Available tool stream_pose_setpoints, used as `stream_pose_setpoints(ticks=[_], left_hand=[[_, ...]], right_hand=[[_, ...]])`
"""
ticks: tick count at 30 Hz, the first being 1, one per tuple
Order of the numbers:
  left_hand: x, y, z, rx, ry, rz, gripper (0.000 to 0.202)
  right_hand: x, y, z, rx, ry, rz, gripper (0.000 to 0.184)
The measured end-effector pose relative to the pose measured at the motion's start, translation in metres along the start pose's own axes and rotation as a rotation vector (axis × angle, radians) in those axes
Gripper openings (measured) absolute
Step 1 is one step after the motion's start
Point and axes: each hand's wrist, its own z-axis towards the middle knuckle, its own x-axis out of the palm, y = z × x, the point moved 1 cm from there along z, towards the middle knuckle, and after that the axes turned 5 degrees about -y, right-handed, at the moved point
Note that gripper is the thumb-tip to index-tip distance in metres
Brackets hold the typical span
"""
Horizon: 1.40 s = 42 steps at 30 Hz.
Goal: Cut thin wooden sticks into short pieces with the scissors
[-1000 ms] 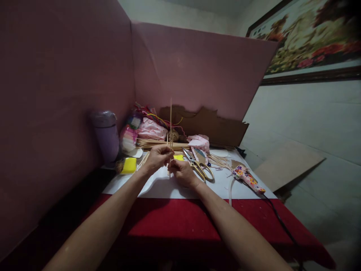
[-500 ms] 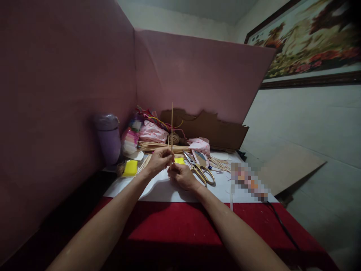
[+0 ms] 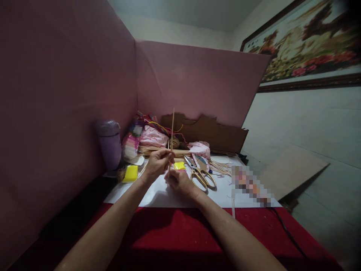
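Note:
A thin wooden stick stands nearly upright between my hands above the white sheet. My left hand pinches it partway up. Just below, my right hand is closed around its lower end; the fingertips are partly hidden. Behind the right hand lies a yellow packet. Gold-handled scissors rest to the right with the blades pointing away. A bundle of similar sticks lies across the back, and more sticks spread out to the right.
A purple bottle stands at the left, near another yellow packet. Pink cloth, colored cords and a twine ball are heaped behind. Torn cardboard leans at the back. A red cloth covers the front.
The view has tilted slightly upward, so most things sit lower. The stick now leans a little more, its top to the right, and both hands still hold it.

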Motion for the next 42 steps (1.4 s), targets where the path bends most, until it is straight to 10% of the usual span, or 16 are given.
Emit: stream_pose_setpoints(ticks=[34, 42], left_hand=[[-0.003, 0.004, 0.000, -0.036, 0.144, -0.059, 0.030], [-0.003, 0.000, -0.001, 0.000, 0.034, 0.025, 0.030]], right_hand=[[0.000, -0.007, -0.001, -0.004, 0.048, -0.154, 0.017], [0.004, -0.008, 0.001, -0.017, -0.002, -0.163, 0.016]])
